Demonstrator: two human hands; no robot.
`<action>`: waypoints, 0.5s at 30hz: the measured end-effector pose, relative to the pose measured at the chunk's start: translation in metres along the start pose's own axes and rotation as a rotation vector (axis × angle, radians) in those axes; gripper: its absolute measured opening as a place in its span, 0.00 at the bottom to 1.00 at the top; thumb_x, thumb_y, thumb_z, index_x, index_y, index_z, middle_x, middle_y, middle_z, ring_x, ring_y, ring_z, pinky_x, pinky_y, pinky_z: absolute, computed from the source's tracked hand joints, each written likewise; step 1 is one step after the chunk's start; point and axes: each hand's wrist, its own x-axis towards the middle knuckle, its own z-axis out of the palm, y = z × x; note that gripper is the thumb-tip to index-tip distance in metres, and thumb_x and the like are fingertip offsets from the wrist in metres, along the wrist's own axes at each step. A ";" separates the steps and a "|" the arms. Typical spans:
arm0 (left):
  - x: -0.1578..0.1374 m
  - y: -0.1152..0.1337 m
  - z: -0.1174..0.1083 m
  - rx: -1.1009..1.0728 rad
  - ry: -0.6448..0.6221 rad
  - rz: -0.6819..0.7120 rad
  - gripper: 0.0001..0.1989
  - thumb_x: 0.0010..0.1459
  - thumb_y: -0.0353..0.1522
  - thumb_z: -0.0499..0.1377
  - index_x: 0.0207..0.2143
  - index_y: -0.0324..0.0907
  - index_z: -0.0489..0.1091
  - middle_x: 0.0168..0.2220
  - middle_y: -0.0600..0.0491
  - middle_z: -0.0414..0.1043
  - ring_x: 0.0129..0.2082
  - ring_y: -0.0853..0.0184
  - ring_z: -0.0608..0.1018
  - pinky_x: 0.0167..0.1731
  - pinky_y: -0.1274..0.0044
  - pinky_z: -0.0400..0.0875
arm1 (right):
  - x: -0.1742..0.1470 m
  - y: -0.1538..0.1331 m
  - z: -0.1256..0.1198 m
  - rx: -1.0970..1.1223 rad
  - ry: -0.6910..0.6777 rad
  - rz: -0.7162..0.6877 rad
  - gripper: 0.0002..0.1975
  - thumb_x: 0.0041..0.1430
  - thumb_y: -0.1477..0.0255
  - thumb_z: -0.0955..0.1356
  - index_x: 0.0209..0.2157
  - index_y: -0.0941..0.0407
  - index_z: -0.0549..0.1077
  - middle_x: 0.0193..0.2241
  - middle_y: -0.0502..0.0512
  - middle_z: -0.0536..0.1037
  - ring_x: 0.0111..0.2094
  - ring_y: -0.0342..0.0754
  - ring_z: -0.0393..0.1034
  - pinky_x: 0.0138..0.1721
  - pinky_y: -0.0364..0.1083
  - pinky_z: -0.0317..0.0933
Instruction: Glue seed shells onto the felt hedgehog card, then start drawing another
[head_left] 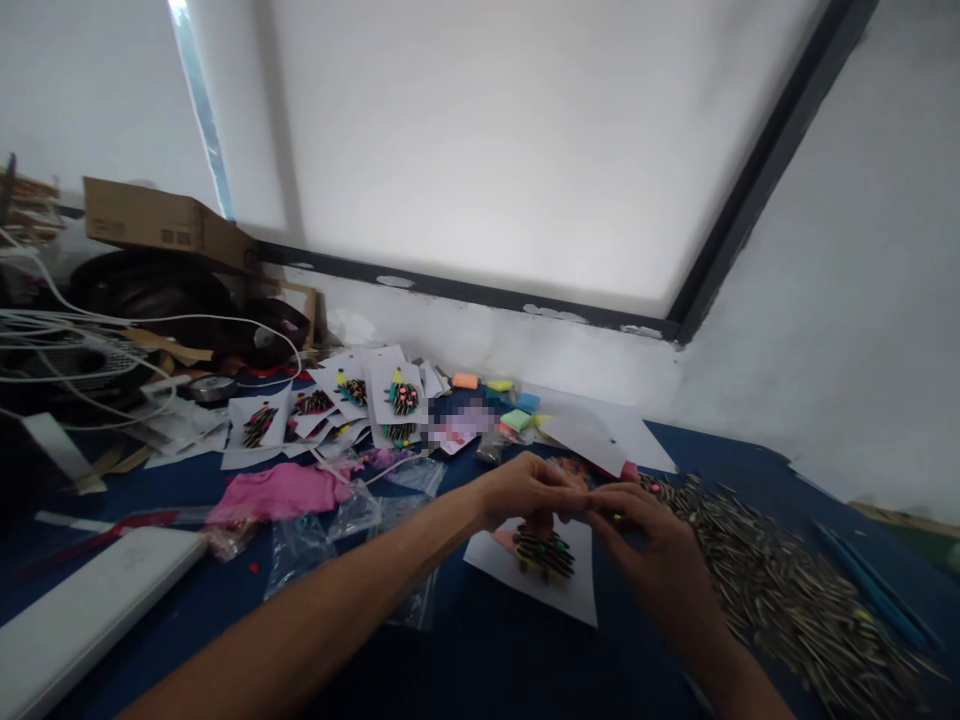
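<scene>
The bare left hand [536,490] and bare right hand [660,530] pinch narrowly, contents indeterminable, above a white paper card [581,595] carrying a dark seed-covered figure [546,552], while unplaced striped grey seeds [780,565] remain heaped right.

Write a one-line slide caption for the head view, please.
Left hand and right hand meet near a white paper sheet bearing a dark, spiky figure, beside a heap of elongated grey-brown seeds.
</scene>
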 end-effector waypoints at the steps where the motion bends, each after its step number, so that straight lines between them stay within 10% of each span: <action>1: 0.000 0.000 0.000 0.001 0.001 0.000 0.21 0.45 0.47 0.67 0.24 0.36 0.73 0.16 0.57 0.65 0.15 0.76 0.67 0.17 0.81 0.58 | 0.000 0.000 0.000 -0.019 -0.001 -0.012 0.08 0.58 0.66 0.67 0.32 0.51 0.78 0.34 0.55 0.78 0.35 0.49 0.74 0.31 0.44 0.68; 15: -0.003 0.006 0.012 0.056 0.065 0.051 0.17 0.50 0.38 0.66 0.18 0.36 0.68 0.14 0.58 0.62 0.14 0.78 0.65 0.16 0.82 0.57 | -0.003 -0.008 0.004 -0.123 0.057 0.039 0.03 0.50 0.72 0.65 0.24 0.53 0.70 0.23 0.50 0.73 0.21 0.44 0.67 0.24 0.42 0.61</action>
